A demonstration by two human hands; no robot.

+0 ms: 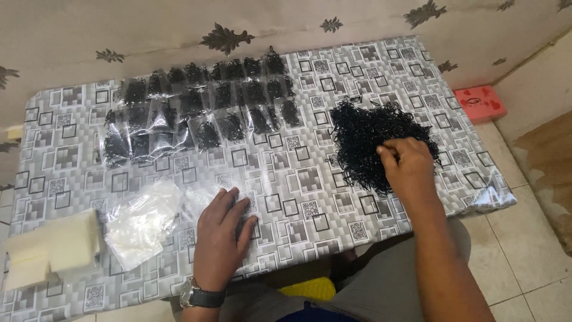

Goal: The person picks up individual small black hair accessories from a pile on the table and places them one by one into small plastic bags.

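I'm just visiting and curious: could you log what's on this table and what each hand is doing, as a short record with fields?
Surface: table under a grey square-patterned cover
Left hand: flat on a small clear plastic bag, wristwatch on the wrist
Right hand: fingers pinching into the loose heap of small black elastic bands
Far side: rows of filled clear packets of black bands
Near left: pile of empty clear bags; stack of pale cards
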